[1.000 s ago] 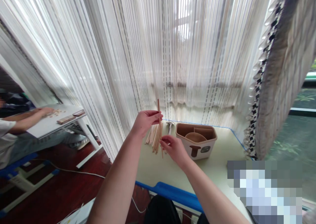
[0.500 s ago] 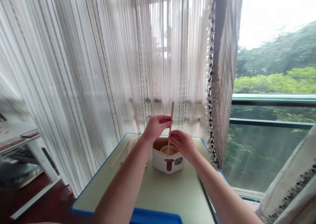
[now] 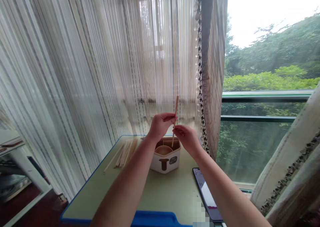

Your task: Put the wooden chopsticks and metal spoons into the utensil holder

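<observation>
A wooden chopstick stands nearly upright, leaning slightly right at its top. My left hand pinches it around the middle, fingertips closed. Just below, my right hand pinches the same chopstick with thumb and fingers. Its lower end points into a white holder with a brown inside, divided into compartments and a round cup. That tip is at the compartment right of and behind the cup; whether it touches the bottom I cannot tell. Left of the holder, a loose bundle of chopsticks lies on the table, partly beside my left forearm.
The pale green table has a blue rim. A phone lies at its right, partly under my right forearm. A string curtain hangs behind, a window with a railing is at right, and another table stands far left.
Both hands have lifted the chopstick a little relative to the holder, its lower end shifting from the round cup toward the right rear compartment. The view has turned rightward, showing the phone.
</observation>
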Tool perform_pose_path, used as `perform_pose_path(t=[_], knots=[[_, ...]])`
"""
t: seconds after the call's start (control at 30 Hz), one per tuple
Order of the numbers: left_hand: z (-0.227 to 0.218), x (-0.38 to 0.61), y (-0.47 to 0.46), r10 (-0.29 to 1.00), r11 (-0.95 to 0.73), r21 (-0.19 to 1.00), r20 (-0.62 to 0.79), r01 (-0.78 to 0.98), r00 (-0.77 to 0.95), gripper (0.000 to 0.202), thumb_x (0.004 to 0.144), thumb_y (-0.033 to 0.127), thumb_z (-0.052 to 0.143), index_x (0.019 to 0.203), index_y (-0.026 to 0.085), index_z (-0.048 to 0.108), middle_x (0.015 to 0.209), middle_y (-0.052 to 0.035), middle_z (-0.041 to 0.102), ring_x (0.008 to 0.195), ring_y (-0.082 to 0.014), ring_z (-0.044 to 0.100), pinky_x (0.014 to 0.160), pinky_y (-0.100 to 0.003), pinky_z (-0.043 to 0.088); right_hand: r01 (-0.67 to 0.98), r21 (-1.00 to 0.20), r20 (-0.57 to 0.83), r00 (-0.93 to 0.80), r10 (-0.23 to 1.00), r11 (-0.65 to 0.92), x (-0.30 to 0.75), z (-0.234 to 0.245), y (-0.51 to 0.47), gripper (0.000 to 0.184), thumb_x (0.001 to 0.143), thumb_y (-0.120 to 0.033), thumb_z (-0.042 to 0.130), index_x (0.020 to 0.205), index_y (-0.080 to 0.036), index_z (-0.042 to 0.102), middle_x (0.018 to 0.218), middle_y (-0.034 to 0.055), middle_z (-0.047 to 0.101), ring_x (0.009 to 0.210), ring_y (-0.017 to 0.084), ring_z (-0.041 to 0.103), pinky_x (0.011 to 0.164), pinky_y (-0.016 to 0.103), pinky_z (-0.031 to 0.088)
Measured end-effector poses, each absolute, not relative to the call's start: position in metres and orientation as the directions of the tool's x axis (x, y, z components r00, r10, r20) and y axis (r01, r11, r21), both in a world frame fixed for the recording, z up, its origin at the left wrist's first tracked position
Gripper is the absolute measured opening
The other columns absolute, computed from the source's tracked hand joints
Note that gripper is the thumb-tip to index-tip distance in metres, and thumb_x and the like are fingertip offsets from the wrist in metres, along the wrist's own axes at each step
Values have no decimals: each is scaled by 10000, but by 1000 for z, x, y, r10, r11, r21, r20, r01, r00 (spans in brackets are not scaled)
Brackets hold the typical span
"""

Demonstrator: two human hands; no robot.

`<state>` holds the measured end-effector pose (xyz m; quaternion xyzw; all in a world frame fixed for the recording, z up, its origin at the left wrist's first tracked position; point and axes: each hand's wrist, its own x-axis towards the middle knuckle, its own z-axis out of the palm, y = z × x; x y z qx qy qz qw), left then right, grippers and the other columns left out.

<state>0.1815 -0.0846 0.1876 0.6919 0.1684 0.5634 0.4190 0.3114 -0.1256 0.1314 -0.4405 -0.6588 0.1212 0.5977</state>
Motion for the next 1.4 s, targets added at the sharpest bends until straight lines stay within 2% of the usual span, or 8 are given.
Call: perform_pose_path(t=[0.13,0.23,0.57,0.8,1.0,1.2,1.4], knots=[[187,193,-69,725,-547,773,630,-322,279,241,599,270,736,811,161,699,778,-53,694,752,-170,640,757,-353,516,620,-560,751,100,652,550,321,136,-115,140,788,-259,535,859,-196,637,800,55,666,700,159,617,673,290,497],[186,201,-58,743,-521,778,615,-351,262,241,584,264,743,796,156,697,769,-54,692,741,-167,637,755,-358,515,684,-512,762,84,642,519,326,138,-109,140,795,-247,520,855,-203,639,799,51,662,699,160,614,671,285,486],[172,212,-40,759,-492,817,572,-301,311,246,576,260,745,787,145,695,763,-59,692,742,-170,631,760,-355,502,668,-567,709,97,699,482,341,120,-82,129,774,-248,528,824,-209,640,758,29,653,682,151,609,651,268,476],[149,211,-33,792,-416,869,491,-268,362,258,562,265,756,775,133,692,738,-55,688,714,-168,631,750,-361,507,585,-677,629,146,763,446,340,91,-80,134,753,-267,536,802,-209,646,750,24,672,679,153,617,665,276,485],[138,211,-27,796,-420,870,489,-258,356,272,579,259,748,805,124,682,744,-62,685,718,-172,633,738,-365,514,479,-764,585,234,776,432,336,78,-77,192,771,-338,521,852,-212,642,794,25,680,713,154,620,654,269,485],[141,215,-23,787,-457,839,536,-297,305,349,609,294,738,908,129,666,803,-75,689,761,-169,637,765,-362,508,512,-750,581,206,787,420,339,66,-69,161,754,-308,528,814,-215,645,829,25,655,739,150,605,650,267,477],[143,221,-25,805,-401,863,492,-307,332,341,591,312,749,855,108,680,727,-64,686,693,-162,636,752,-376,513,547,-715,605,174,777,435,341,62,-70,156,743,-312,550,809,-210,649,869,35,641,775,154,596,666,272,479]])
